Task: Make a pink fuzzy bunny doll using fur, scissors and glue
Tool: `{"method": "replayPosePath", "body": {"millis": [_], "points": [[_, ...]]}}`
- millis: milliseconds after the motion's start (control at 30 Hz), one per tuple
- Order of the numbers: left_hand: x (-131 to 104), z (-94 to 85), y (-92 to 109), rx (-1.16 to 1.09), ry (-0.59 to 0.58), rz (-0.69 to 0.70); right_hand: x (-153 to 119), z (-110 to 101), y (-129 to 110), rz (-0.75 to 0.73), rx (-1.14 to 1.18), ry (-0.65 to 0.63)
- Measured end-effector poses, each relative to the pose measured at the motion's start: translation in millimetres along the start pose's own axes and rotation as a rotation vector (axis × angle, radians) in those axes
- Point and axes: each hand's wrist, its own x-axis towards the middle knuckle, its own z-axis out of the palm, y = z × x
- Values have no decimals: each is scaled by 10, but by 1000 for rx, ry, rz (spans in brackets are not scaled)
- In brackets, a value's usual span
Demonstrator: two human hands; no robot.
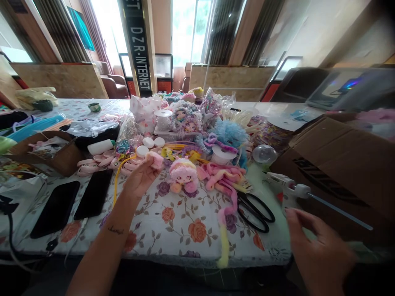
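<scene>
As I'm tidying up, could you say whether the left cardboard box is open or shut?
Open; the cardboard box shows pink and white items inside it.

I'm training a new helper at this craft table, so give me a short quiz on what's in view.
1. Multiple choice: what does the left hand hold?
A) a white round lid
B) a pink fluffy piece
C) a clear ball

2. True or false: seen from the wearer's side, the black-handled scissors lie to the right of the small plush doll.

3. Count: how many dark phones lie on the flowered cloth?

Key: 1 B; 2 true; 3 two.
</scene>
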Motion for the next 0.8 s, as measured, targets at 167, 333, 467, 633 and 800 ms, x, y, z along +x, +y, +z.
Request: {"method": "replayPosePath", "body": {"millis": [167,333,467,633,800], "points": [[66,23,2,52,-81,-63,205,376,-1255,-535,585,-412],[111,-52,-36,-17,-64,-103,452,982,-1938,-788,546,-604],[104,-79,-75,-48,-109,-120,428,1204,-1965,-823,506,-678],[59,9,-135,-19,-245,-133,325,1204,-1728,-757,607,-627],[31,81,-188,22,-360,-187,178,1185,-1540,-730,682,-517]]}}
